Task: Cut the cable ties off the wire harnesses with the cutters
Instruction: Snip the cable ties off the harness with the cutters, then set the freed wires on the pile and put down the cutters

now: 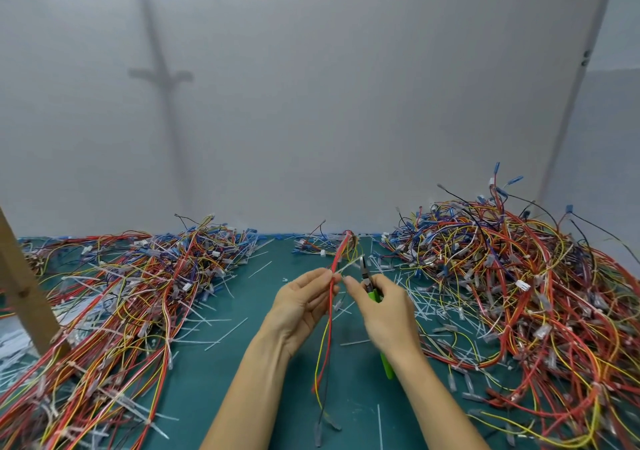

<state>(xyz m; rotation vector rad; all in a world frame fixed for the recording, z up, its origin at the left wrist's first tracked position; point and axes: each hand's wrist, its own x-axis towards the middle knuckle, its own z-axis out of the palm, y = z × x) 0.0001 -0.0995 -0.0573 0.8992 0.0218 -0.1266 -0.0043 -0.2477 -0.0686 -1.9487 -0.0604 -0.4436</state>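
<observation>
My left hand (298, 302) pinches a thin wire harness (333, 294) of red, yellow and black wires, which runs upright from the far table edge down toward me. A pale cable tie (349, 263) sticks out sideways from the harness just above my fingers. My right hand (384, 314) grips the green-handled cutters (372, 294); their dark jaws (363, 269) point up beside the tie, and my fingertip reaches toward the tie's base. A green handle end (388, 368) shows below my wrist.
A big heap of harnesses (519, 294) fills the right side and another heap (114, 304) the left. Cut tie scraps (221, 335) litter the green mat (249, 356). A wooden post (24, 290) leans at the left. A white wall stands behind.
</observation>
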